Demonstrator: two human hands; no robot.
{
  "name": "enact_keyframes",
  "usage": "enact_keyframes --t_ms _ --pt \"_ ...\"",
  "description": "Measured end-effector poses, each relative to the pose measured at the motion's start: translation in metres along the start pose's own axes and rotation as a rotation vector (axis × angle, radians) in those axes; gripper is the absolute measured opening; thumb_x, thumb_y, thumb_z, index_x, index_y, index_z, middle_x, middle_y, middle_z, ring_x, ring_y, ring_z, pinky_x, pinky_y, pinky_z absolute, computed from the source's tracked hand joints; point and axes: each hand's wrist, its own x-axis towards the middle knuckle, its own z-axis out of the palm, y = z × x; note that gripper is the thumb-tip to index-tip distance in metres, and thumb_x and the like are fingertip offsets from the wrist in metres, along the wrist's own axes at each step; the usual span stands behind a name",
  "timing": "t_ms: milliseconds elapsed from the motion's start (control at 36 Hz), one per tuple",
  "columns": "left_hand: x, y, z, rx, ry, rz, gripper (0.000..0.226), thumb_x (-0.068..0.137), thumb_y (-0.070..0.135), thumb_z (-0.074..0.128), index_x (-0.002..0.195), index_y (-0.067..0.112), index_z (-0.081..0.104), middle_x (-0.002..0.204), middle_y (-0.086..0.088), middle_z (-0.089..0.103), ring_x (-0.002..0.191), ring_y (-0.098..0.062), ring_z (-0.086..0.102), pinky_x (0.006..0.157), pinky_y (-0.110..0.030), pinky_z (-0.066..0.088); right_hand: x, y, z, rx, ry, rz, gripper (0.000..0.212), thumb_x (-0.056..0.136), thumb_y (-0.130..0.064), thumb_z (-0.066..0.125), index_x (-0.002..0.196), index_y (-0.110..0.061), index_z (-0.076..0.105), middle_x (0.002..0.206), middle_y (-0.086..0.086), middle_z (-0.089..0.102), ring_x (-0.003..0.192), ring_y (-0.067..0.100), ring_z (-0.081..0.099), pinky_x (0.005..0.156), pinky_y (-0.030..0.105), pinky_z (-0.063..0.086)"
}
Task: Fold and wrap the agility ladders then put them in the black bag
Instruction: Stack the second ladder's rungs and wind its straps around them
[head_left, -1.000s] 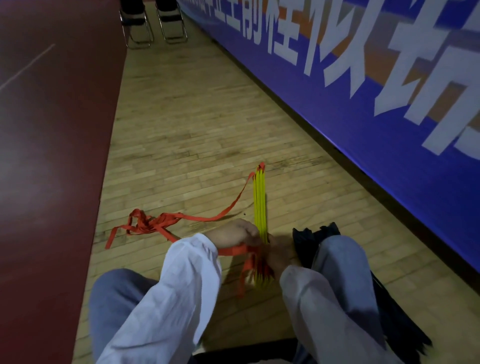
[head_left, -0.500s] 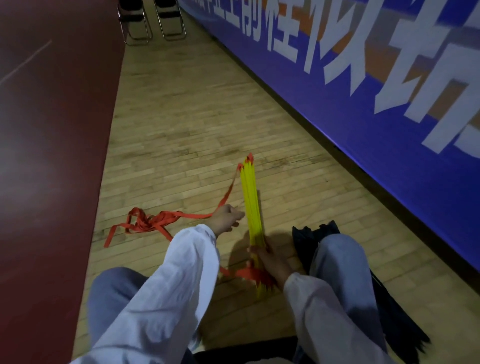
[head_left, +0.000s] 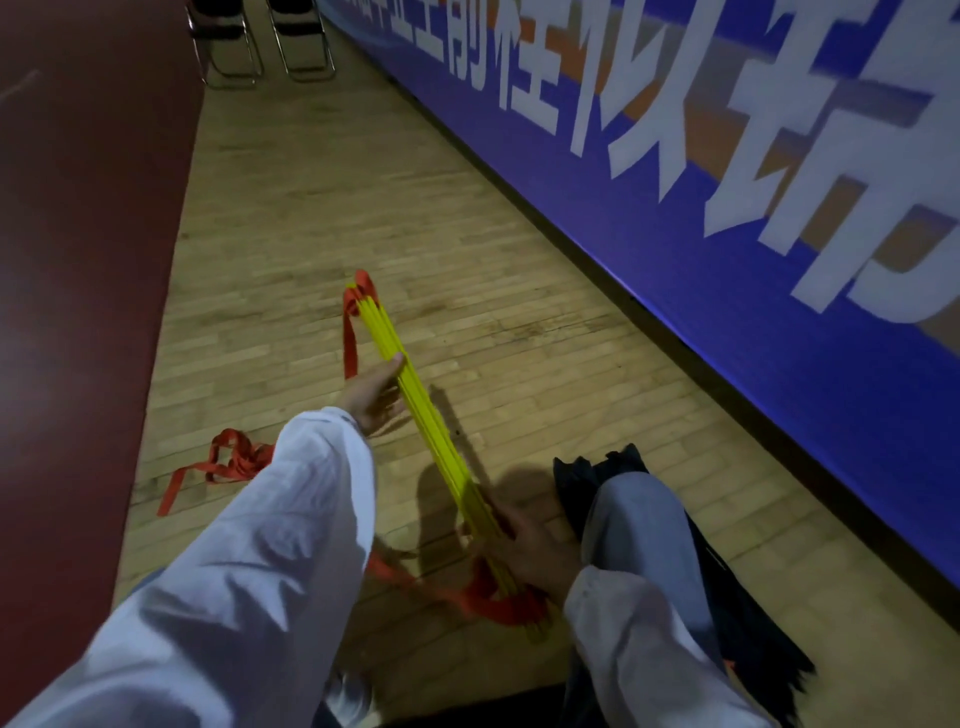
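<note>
A stack of yellow ladder rungs (head_left: 415, 395) runs diagonally from upper left to lower right above the wooden floor. My right hand (head_left: 530, 545) grips its near end, where red strap (head_left: 511, 605) is bunched. My left hand (head_left: 374, 387) reaches up along the left side of the stack, thumb on the rungs, palm open. A red strap loop (head_left: 352, 332) hangs from the far end. More loose red strap (head_left: 228, 467) lies tangled on the floor to the left. The black bag (head_left: 597, 478) lies on the floor under my right knee.
A blue banner wall (head_left: 675, 234) with white characters runs along the right side. Dark red flooring (head_left: 78, 260) borders the wood on the left. Two folding chairs (head_left: 260, 47) stand at the far end. My knees fill the bottom of the view.
The rung stack has tilted, its far end swinging left. My left hand let go of the strap and moved up to the middle of the rungs. My right hand kept its grip.
</note>
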Motion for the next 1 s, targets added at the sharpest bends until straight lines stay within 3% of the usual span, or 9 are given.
enact_keyframes --t_ms 111,194,278,417,500,611,694,833,1000 --pt "0.003 0.006 -0.001 0.019 -0.018 0.09 0.026 0.092 0.015 0.061 0.069 0.013 0.048 0.061 0.002 0.069 0.061 -0.011 0.071 0.052 -0.022 0.055 0.007 -0.002 -0.007 -0.09 -0.041 0.044 0.07 0.088 -0.001 0.065 0.13 -0.046 0.032 0.122 0.016 0.055 0.114 0.03 0.057 0.077 0.03 0.056" --pt "0.003 0.007 0.006 0.077 -0.007 0.131 0.034 0.088 0.012 0.066 0.064 0.017 0.042 0.061 0.0 0.068 0.062 -0.013 0.07 0.051 -0.022 0.054 0.024 -0.005 0.0 -0.193 0.039 0.134 0.072 0.081 -0.003 0.069 0.138 -0.029 0.032 0.097 0.02 0.06 0.083 0.035 0.063 0.075 0.054 0.056" --pt "0.003 0.002 0.017 0.131 0.031 0.178 0.04 0.084 0.012 0.072 0.062 0.02 0.039 0.069 -0.006 0.065 0.067 -0.019 0.068 0.051 -0.022 0.05 0.05 -0.029 0.005 -0.193 0.132 0.183 0.052 0.085 -0.002 0.066 0.129 -0.008 0.039 0.078 0.003 0.057 0.063 0.016 0.057 0.065 0.038 0.053" --pt "-0.009 -0.009 0.041 0.137 0.038 0.229 0.043 0.084 0.003 0.069 0.061 0.017 0.037 0.058 -0.006 0.061 0.064 -0.017 0.068 0.054 -0.023 0.053 0.094 -0.094 0.008 -0.029 0.236 0.151 0.016 0.085 -0.002 0.06 0.081 -0.016 0.052 0.063 0.006 0.051 0.052 0.018 0.05 0.053 0.03 0.041" --pt "-0.019 -0.001 0.044 0.121 0.029 0.234 0.041 0.084 0.005 0.07 0.06 0.014 0.038 0.071 -0.014 0.055 0.082 -0.03 0.06 0.074 -0.037 0.052 0.107 -0.112 0.01 -0.022 0.27 0.097 0.007 0.087 -0.012 0.057 0.084 -0.015 0.051 0.061 0.004 0.045 0.05 0.017 0.042 0.047 0.026 0.032" --pt "-0.031 0.022 0.045 0.286 0.125 0.319 0.045 0.095 0.043 0.051 0.063 0.011 0.051 0.073 -0.009 0.059 0.069 -0.021 0.057 0.068 -0.032 0.047 0.108 -0.109 0.011 0.046 0.302 0.013 0.034 0.09 -0.053 0.056 0.074 -0.023 0.05 0.054 -0.004 0.038 0.047 0.014 0.035 0.047 0.026 0.028" --pt "-0.026 0.041 0.03 0.22 0.353 0.418 0.046 0.101 0.043 0.032 0.068 0.015 0.045 0.072 -0.009 0.055 0.064 -0.023 0.055 0.067 -0.034 0.046 0.104 -0.097 0.009 0.087 0.356 0.011 0.048 0.085 -0.069 0.049 0.068 -0.024 0.045 0.052 -0.005 0.035 0.044 0.012 0.031 0.046 0.025 0.026" --pt "-0.018 0.067 0.006 0.552 0.421 0.624 0.032 0.098 0.029 0.043 0.121 0.01 0.054 0.127 -0.02 0.052 0.12 -0.034 0.049 0.102 -0.048 0.04 0.099 -0.076 0.011 0.071 0.371 0.085 0.079 0.053 -0.099 0.035 0.058 -0.021 0.048 0.053 0.0 0.042 0.044 0.016 0.036 0.051 0.033 0.028" --pt "-0.037 0.082 0.013 0.647 0.144 0.602 0.026 0.094 0.024 0.058 0.073 0.008 0.056 0.064 0.0 0.044 0.052 0.001 0.037 0.053 -0.015 0.03 0.088 -0.059 0.018 0.095 0.435 -0.016 0.074 0.061 -0.093 0.039 0.059 -0.019 0.049 0.052 -0.003 0.045 0.046 0.011 0.042 0.056 0.035 0.033"
